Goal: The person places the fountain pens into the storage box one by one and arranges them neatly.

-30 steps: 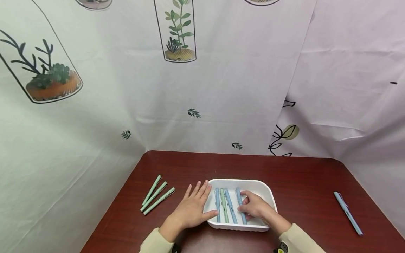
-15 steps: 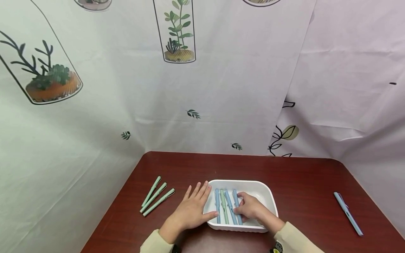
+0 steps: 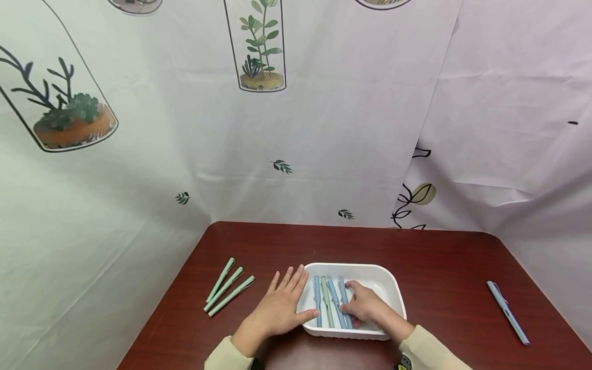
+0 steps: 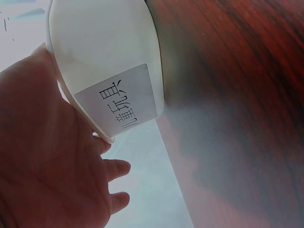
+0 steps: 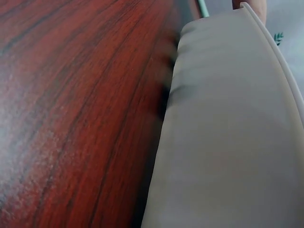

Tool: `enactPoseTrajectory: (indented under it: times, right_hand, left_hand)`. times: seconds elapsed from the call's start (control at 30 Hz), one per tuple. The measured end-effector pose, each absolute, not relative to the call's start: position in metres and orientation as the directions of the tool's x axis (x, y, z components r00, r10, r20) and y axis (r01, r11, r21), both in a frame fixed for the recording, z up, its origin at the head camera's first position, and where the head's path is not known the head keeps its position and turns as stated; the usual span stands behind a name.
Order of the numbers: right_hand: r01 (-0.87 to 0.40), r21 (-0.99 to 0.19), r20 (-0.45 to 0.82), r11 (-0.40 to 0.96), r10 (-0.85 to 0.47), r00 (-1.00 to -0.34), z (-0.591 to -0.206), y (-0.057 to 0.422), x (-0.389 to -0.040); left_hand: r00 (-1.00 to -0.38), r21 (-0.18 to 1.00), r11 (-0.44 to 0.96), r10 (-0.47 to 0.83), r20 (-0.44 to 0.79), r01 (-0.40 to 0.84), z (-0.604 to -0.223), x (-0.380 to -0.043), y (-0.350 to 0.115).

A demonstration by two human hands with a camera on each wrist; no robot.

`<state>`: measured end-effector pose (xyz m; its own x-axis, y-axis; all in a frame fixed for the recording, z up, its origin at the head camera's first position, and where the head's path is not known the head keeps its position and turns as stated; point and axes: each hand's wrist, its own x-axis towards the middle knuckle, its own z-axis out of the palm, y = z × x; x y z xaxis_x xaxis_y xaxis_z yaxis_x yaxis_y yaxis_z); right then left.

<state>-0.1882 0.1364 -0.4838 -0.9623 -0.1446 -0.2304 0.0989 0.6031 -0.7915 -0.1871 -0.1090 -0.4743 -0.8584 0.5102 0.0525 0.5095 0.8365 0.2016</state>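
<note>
A white tray (image 3: 381, 280) holds a row of pens: a blue pen (image 3: 317, 295) at the left, a green pen (image 3: 327, 298), then another blue pen (image 3: 334, 295). My right hand (image 3: 367, 304) reaches inside and pinches the rightmost blue pen (image 3: 343, 289) between thumb and fingers, close beside that row. With fingers spread straight, my left hand (image 3: 279, 306) rests against the tray's left rim, its thumb over the edge. The left wrist view shows that palm (image 4: 52, 152) along the rim beside a printed label (image 4: 116, 99). The right wrist view misses the right hand's fingers.
Three green pens (image 3: 229, 288) lie fanned on the dark red table (image 3: 268, 241) left of the tray. Far to the right lies a lone blue pen (image 3: 507, 312). Behind the table hangs a white patterned cloth (image 3: 333, 128).
My right hand has shifted left inside the tray, bringing the rightmost blue pen close to the other pens. The left hand has stayed in place at the rim.
</note>
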Motion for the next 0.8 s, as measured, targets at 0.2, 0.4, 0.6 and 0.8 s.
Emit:
enactPoseTrajectory:
  times: [0.2, 0.4, 0.6, 0.8]
  right_hand:
    - [0.091, -0.789, -0.228, 0.608, -0.152, -0.962, -0.486, 0.138, -0.189]
    - [0.1, -0.79, -0.238, 0.605, -0.153, -0.959, -0.487, 0.14, -0.188]
    - [0.063, -0.779, -0.202, 0.624, -0.154, -0.967, -0.482, 0.143, -0.182]
    - [-0.011, -0.797, -0.131, 0.604, -0.19, -0.973, -0.474, 0.153, -0.177]
  left_hand:
    - [-0.86, 0.214, 0.836, 0.508, 0.048, 0.506, -0.475, -0.186, -0.109]
    - [-0.86, 0.215, 0.836, 0.508, 0.047, 0.506, -0.476, -0.187, -0.109]
    - [-0.86, 0.209, 0.837, 0.508, 0.051, 0.506, -0.478, -0.186, -0.109]
    - [-0.858, 0.205, 0.835, 0.51, 0.061, 0.51, -0.477, -0.186, -0.109]
